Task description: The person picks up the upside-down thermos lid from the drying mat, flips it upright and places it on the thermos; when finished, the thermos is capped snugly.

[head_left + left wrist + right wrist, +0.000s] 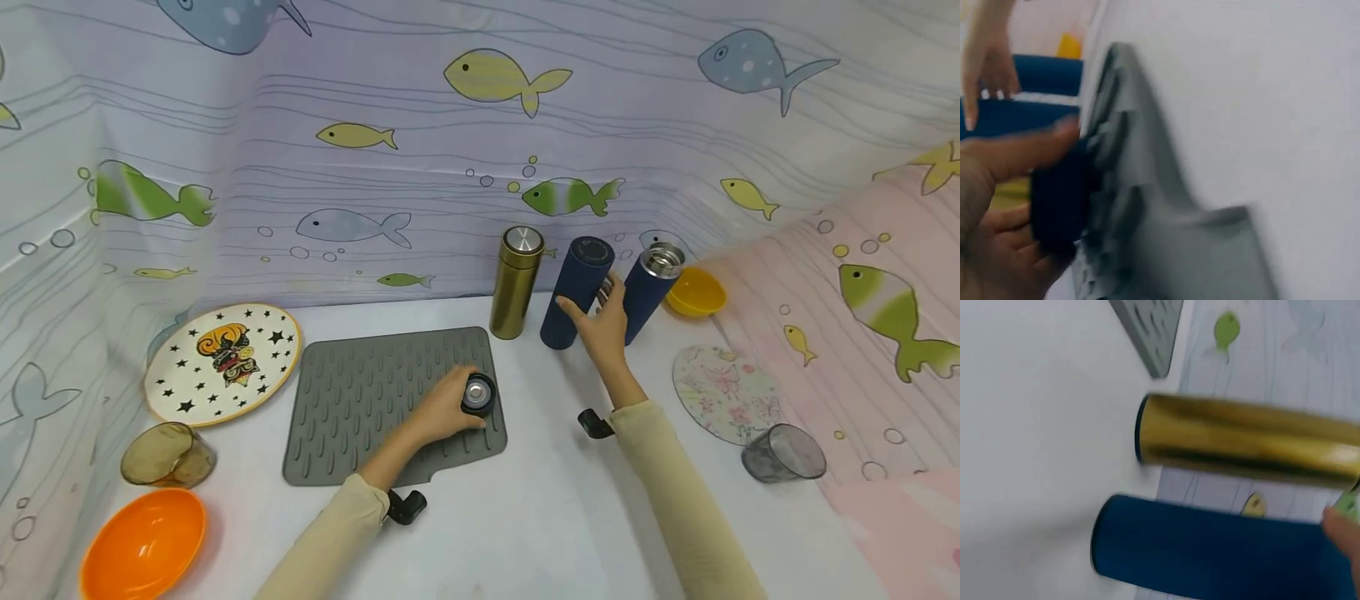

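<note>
Here, above the grey mat's right side, the fingers of the left hand are clamped on a dark lid; beside a capped blue bottle (contact cannot be told), the right hand's are spread apart.

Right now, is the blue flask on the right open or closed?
Open: the right blue flask stands with its steel neck bare, uncovered at the top.

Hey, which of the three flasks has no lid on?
The rightmost navy flask in the head view, beside the yellow bowl: its silvery mouth shows, while the gold flask and other navy flask are capped.
</note>
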`<control>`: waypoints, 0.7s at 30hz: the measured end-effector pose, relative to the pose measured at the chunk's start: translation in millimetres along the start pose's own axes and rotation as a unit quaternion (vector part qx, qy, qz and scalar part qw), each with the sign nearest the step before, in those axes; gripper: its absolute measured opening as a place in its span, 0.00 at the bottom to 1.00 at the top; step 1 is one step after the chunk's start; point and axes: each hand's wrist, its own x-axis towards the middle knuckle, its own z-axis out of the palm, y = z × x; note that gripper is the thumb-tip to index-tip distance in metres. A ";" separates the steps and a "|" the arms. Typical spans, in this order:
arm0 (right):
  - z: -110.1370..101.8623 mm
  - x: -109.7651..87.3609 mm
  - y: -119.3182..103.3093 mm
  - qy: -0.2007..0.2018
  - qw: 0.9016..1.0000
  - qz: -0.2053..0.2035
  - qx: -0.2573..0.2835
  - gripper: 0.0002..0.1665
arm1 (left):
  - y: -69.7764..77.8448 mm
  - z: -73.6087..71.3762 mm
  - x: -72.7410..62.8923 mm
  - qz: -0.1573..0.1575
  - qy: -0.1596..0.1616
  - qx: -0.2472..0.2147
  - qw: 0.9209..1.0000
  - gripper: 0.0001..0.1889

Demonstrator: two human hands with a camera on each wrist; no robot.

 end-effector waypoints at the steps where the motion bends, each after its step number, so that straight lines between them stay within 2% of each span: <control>1: -1.1 -8.6 -0.7 0.003 1.000 0.004 0.006 0.56 | -0.8 2.1 -0.5 0.002 0.005 0.008 1.000 0.43; 3: -1.5 -29.4 -3.1 0.010 1.000 -0.005 0.025 0.53 | -0.4 3.4 -2.6 0.011 0.022 0.013 1.000 0.40; 5: 0.5 -52.4 -6.8 -0.006 0.998 -0.011 0.055 0.46 | 3.6 1.4 -6.4 0.017 0.040 0.002 0.999 0.40; 8: 6.8 -84.6 -12.0 -0.083 0.989 0.018 0.121 0.33 | 15.7 -5.5 -14.2 0.027 0.059 -0.016 0.998 0.40; 10: 11.2 -101.9 -14.2 -0.154 0.972 0.066 0.164 0.29 | 25.4 -9.7 -20.0 0.042 0.071 -0.023 0.996 0.39; 13: 15.1 -121.7 -16.8 -0.248 0.937 0.133 0.205 0.28 | 39.6 -13.9 -28.9 0.071 0.082 -0.017 0.994 0.38; 15: 16.9 -130.2 -18.0 -0.297 0.912 0.160 0.233 0.29 | 46.9 -14.8 -33.8 0.090 0.081 -0.009 0.993 0.38; 17: 17.5 -135.7 -19.0 -0.332 0.889 0.175 0.261 0.30 | 51.8 -14.6 -37.2 0.104 0.077 -0.001 0.992 0.37; 19: 17.6 -138.5 -19.7 -0.351 0.872 0.188 0.284 0.31 | 54.0 -14.0 -39.5 0.111 0.071 0.000 0.991 0.37; 20: 17.4 -139.7 -20.2 -0.354 0.868 0.191 0.291 0.31 | 54.5 -13.9 -40.4 0.110 0.066 -0.007 0.992 0.38; 21: 16.9 -140.6 -20.5 -0.350 0.868 0.193 0.294 0.30 | 54.7 -14.2 -41.3 0.106 0.062 -0.016 0.992 0.38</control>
